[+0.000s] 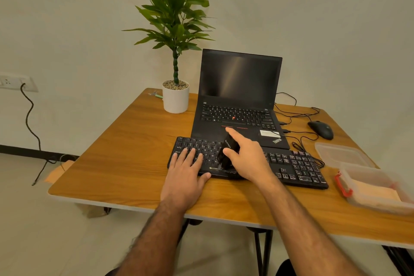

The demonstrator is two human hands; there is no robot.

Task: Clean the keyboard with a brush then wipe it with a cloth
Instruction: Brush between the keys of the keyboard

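Two hands working: my left hand flat, fingers straight, pins keyboard against sliding; right hand grips black brush, sweeping keys.

A plain off-white wall backs a wooden table with a pale edge and dark metal legs. The floor is light beige. A wall socket at left feeds a black cable that trails down to the dark skirting. The lighting is warm and dim.
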